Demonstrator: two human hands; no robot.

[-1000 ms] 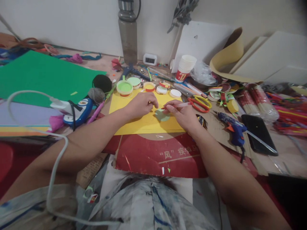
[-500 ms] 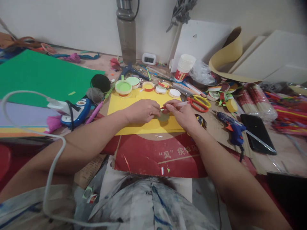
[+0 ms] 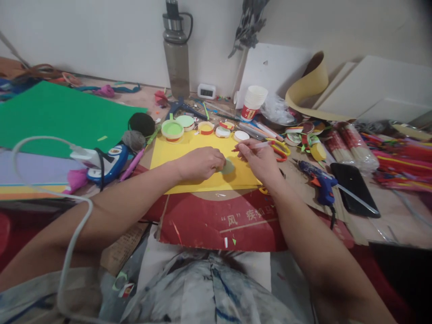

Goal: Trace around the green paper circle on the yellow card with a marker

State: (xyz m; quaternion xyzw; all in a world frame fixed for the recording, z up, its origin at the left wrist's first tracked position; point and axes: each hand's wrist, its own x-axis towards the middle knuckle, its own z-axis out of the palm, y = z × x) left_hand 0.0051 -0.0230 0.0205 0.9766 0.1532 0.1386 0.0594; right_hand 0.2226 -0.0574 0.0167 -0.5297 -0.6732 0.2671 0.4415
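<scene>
My right hand [image 3: 254, 157] grips a slim pen [image 3: 263, 145] with a pale translucent barrel. Its dark reddish tip points left, above the yellow paper [image 3: 202, 183]. My left hand [image 3: 205, 163] rests on that sheet with its fingers curled together. What those fingers hold, if anything, is hidden. At its fingertips a pale green disc [image 3: 228, 167] lies on the yellow paper. Behind both hands stand small round paper-banded pieces, among them a light green one [image 3: 172, 129], a yellow one [image 3: 205, 128] and a white one [image 3: 241, 136].
Scissors [image 3: 281, 150] and a blue glue gun [image 3: 319, 180] lie to the right, beside a black phone [image 3: 355, 189]. A tall bottle [image 3: 177, 67] and stacked paper cups [image 3: 254, 103] stand behind. Green paper [image 3: 67, 119] and a white cable [image 3: 79, 225] occupy the left side.
My hands have moved apart; the pen's tip is now separate from my left fingers. More of the pale green disc shows. The whole view has shifted slightly.
</scene>
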